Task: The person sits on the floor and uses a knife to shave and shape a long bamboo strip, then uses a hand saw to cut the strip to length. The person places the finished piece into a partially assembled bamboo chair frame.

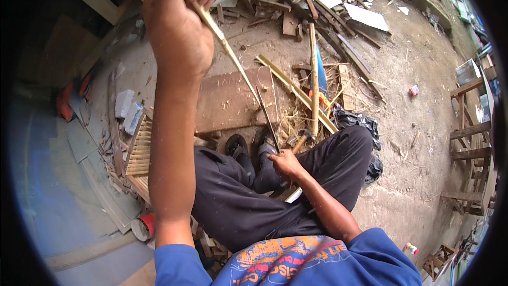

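Observation:
My left hand [179, 18] is raised high at the upper left, fingers closed round a thin bamboo strip [228, 48] that slants down to the right. Low between my knees, my right hand [286, 163] grips a knife with a long, narrow, dark blade [269, 123]. Its tip points up and meets or crosses the strip's lower end; I cannot tell which. The knife's handle is hidden in my fist. Beyond my feet lies a brown wooden board [227, 100] strewn with shavings. Right of it are a split bamboo length [286, 80] and a bamboo pole [314, 79].
A hammer-like tool [303, 139] lies by my right knee, near a black plastic bag [362, 122]. Left of my legs stands a slatted bamboo piece [138, 153]. Scrap wood [296, 0] is heaped at the back; a wooden frame [471, 143] stands far right.

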Demonstrator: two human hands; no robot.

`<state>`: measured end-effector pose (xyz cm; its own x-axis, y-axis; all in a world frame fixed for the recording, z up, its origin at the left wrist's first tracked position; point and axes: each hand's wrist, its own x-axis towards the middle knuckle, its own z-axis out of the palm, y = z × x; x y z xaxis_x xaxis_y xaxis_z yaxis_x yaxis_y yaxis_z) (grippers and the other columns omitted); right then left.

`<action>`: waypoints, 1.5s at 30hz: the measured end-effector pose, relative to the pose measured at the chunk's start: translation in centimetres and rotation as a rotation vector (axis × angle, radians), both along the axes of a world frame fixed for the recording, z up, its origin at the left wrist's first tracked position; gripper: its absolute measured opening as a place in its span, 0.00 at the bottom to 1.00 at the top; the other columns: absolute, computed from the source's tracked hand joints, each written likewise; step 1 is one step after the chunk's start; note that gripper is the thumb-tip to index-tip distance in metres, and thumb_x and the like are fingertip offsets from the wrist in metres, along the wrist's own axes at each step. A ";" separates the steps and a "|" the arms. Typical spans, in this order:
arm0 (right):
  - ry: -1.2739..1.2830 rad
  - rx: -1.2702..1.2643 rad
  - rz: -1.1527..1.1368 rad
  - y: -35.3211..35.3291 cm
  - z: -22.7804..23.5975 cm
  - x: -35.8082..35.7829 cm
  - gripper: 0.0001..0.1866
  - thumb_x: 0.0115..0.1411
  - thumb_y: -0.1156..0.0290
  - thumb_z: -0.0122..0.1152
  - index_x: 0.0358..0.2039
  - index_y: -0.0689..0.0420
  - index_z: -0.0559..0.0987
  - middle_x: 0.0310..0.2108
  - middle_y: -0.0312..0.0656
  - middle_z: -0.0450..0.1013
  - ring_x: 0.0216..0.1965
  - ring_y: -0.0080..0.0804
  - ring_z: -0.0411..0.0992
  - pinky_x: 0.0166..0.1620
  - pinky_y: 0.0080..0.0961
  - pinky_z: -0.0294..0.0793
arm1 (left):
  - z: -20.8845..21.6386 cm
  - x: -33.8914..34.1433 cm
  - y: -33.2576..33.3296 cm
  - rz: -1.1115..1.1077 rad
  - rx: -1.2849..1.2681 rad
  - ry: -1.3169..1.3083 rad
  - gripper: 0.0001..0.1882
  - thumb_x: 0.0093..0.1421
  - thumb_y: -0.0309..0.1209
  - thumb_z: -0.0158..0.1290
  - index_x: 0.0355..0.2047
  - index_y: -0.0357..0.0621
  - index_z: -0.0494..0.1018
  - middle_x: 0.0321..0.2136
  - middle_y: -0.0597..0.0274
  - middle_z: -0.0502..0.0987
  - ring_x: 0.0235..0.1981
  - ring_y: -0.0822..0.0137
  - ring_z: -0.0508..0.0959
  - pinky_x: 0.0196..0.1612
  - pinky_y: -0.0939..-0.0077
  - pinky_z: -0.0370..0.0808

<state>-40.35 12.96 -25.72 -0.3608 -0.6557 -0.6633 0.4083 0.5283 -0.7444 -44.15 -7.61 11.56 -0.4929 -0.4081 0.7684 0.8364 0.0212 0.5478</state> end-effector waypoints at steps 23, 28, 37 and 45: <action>0.424 -0.003 -0.036 -0.3 -1.0 2.7 0.25 0.56 0.58 0.70 0.14 0.64 0.72 0.16 0.48 0.73 0.19 0.37 0.73 0.27 0.39 0.74 | -0.6 2.2 -0.8 0.406 -0.055 -0.103 0.27 0.67 0.61 0.47 0.30 0.50 0.60 0.18 0.73 0.50 0.22 0.73 0.50 0.31 0.76 0.53; -0.044 -0.128 0.010 0.2 1.4 0.0 0.28 0.64 0.54 0.66 0.13 0.57 0.70 0.12 0.38 0.66 0.14 0.28 0.64 0.20 0.31 0.64 | -0.3 2.5 -0.3 0.400 -0.054 -0.086 0.27 0.66 0.61 0.48 0.29 0.50 0.61 0.18 0.72 0.49 0.22 0.73 0.49 0.31 0.75 0.52; 0.662 -0.771 -0.298 0.6 17.9 -0.5 0.15 0.61 0.64 0.65 0.26 0.63 0.74 0.15 0.45 0.71 0.17 0.40 0.71 0.25 0.36 0.69 | -0.7 4.2 0.6 0.577 0.019 -0.035 0.26 0.70 0.60 0.43 0.29 0.51 0.60 0.17 0.73 0.48 0.20 0.73 0.47 0.29 0.77 0.52; 0.511 -0.041 0.097 -0.3 -1.1 2.1 0.16 0.56 0.63 0.61 0.34 0.64 0.85 0.30 0.61 0.79 0.38 0.57 0.80 0.42 0.44 0.80 | -1.0 5.9 1.0 0.631 0.002 -0.011 0.27 0.70 0.61 0.42 0.28 0.51 0.61 0.15 0.73 0.48 0.19 0.74 0.46 0.26 0.78 0.49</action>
<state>-38.25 12.70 -26.87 -0.5683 -0.7238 -0.3914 -0.0620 0.5120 -0.8568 -38.24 -6.58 10.52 -0.1648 -0.6240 0.7638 0.6575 0.5078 0.5567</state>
